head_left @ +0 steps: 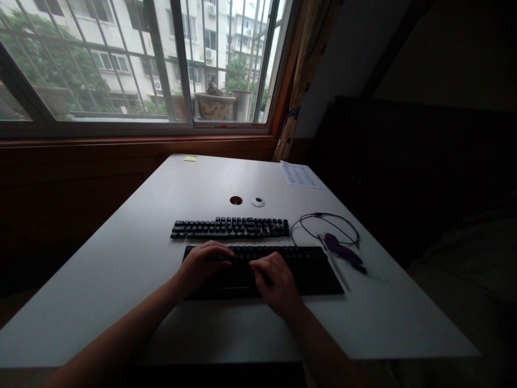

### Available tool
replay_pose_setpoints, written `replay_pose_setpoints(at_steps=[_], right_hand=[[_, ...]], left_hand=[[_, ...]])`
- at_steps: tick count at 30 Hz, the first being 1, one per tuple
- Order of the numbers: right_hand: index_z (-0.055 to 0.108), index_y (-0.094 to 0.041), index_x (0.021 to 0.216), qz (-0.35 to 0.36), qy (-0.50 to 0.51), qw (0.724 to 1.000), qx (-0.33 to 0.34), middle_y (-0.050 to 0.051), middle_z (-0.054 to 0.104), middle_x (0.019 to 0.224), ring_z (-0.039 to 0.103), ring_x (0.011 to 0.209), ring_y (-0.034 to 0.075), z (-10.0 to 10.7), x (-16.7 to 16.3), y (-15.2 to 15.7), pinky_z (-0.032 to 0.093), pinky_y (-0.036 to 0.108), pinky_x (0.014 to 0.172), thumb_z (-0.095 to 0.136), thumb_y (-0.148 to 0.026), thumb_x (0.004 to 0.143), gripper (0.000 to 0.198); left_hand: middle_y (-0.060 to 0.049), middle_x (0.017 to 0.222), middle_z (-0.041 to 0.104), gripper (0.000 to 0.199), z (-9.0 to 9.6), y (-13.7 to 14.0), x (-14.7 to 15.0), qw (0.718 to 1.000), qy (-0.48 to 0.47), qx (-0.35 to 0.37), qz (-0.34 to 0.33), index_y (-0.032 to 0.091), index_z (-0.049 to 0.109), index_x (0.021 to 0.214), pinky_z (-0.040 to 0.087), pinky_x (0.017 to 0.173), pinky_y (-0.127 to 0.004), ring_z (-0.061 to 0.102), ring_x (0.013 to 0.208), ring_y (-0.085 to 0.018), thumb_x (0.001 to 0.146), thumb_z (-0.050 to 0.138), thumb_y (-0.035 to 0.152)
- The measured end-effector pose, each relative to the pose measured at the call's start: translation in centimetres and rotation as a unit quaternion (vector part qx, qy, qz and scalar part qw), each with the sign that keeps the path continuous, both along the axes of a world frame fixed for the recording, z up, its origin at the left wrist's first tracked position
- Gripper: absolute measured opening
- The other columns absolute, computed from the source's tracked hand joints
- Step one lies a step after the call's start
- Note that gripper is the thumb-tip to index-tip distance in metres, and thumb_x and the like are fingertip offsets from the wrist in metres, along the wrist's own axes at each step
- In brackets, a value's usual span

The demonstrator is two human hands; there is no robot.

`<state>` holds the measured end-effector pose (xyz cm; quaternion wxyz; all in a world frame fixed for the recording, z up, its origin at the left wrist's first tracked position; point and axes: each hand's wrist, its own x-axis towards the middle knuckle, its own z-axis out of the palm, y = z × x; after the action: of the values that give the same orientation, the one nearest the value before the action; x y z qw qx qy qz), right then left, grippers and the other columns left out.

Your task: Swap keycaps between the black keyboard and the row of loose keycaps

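A black keyboard (315, 272) lies flat on the white table in front of me, its middle partly covered by my hands. Over its left side is my left hand (205, 264), fingers stretched to the right with a dark gap between them and the thumb. My right hand (277, 280) is bent over the middle of the keyboard, thumb and forefinger pressed together near its upper rows. Whatever sits in that pinch is too small and dark to make out. Just behind the keyboard, several loose black keycaps (230, 227) stand arranged in keyboard-like rows.
Right of the keyboard lie a thin stick-like tool (337, 267), a purple object (341, 249) and a looped black cable (357, 234). Farther back are a round cable hole (236, 200), a white ring-shaped cover (257, 201), a printed sheet (301, 175) and yellow sticky notes (190, 158).
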<state>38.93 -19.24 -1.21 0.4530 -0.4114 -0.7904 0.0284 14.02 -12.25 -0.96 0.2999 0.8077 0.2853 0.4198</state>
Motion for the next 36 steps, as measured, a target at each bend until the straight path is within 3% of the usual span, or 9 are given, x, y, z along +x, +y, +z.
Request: replay_pose_setpoints(at_steps=[5, 12, 36], right_hand=[[0.058, -0.026, 0.131, 0.018, -0.017, 1.0, 0.012, 0.004, 0.07, 0.1, 0.061, 0.09, 0.021, 0.0, -0.3, -0.3, 0.052, 0.04, 0.084, 0.058, -0.011, 0.096, 0.039], [0.052, -0.027, 0.144, 0.037, -0.086, 0.996, 0.014, 0.006, 0.068, 0.107, 0.061, 0.094, 0.022, -0.5, -0.7, -0.4, 0.05, 0.042, 0.086, 0.057, -0.017, 0.096, 0.049], [0.057, -0.03, 0.139, 0.043, -0.065, 0.997, -0.003, 0.006, 0.063, 0.104, 0.06, 0.092, 0.021, -0.3, -0.6, -0.6, 0.054, 0.04, 0.082, 0.06, -0.016, 0.093, 0.047]], left_hand=[[-0.005, 0.102, 0.079, 0.016, 0.5, -0.8, 0.2, 0.994, -0.045, -0.091, -0.028, 0.021, 0.075, 0.104, 0.059, 0.085, -0.032, 0.074, 0.093, -0.02, 0.089, 0.076, 0.029], [-0.006, 0.096, 0.079, 0.016, 0.4, -1.0, 0.6, 0.992, -0.036, -0.115, -0.04, 0.02, 0.076, 0.101, 0.058, 0.081, -0.03, 0.074, 0.089, -0.019, 0.088, 0.077, 0.03], [-0.007, 0.097, 0.079, 0.016, 0.8, -1.3, 0.8, 0.992, -0.045, -0.105, -0.046, 0.019, 0.076, 0.1, 0.06, 0.081, -0.03, 0.075, 0.089, -0.02, 0.088, 0.076, 0.029]])
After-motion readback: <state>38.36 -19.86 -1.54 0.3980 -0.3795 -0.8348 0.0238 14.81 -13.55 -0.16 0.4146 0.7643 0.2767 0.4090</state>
